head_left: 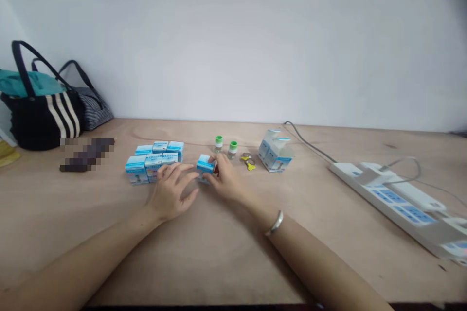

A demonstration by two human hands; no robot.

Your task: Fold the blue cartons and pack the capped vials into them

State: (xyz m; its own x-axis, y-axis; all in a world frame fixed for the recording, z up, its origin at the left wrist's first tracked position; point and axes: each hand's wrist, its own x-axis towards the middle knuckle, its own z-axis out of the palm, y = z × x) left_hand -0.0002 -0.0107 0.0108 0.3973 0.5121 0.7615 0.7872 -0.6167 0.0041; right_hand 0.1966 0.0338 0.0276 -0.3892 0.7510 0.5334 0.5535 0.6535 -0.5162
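Note:
My right hand [226,180] grips a small blue-and-white carton [204,160] that stands on the table, thumb on the near side and fingers at its right. To its left, my left hand [168,195] is open with the fingers spread, just in front of several similar cartons [137,171] grouped in two rows. Its fingertips overlap the front row in view; whether they touch it I cannot tell. Behind my right hand stand two small clear bottles with green caps, one bottle [218,144] left of the other bottle [232,149].
Two yellow tags with rings [250,165] lie right of the bottles. Beside them an opened carton [276,158] has its flaps up. A white power strip [396,204] with plugs and cables spans the right side. Black bag [40,116], striped bag [95,108] and dark blurred item [89,154] are at left.

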